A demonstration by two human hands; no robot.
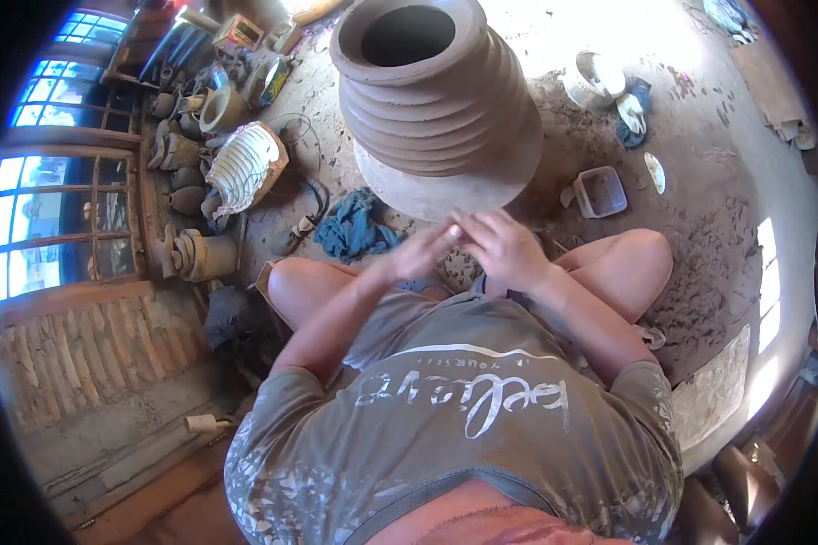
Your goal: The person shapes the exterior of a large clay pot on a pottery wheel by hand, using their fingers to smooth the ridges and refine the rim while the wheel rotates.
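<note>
My left hand (424,251) and my right hand (507,249) meet in front of my body, just short of a big clay pot. Their fingers are drawn together and touch at the tips. Whether anything small lies between them is hidden. The clay pot (432,123) is grey-brown, with a wide rim, a dark open mouth and ridged walls. It stands upright on a pale round base (386,186), apart from both hands. A crumpled blue cloth (354,225) lies on the floor left of my left hand.
A clear plastic tub (602,193) and a whitish bucket (591,84) stand to the right, beside a dark teal cloth (636,113). Left are a ribbed white piece (245,168), clay-stained jars (204,256) and windows (54,213). Crumbled clay (700,272) covers the floor at right.
</note>
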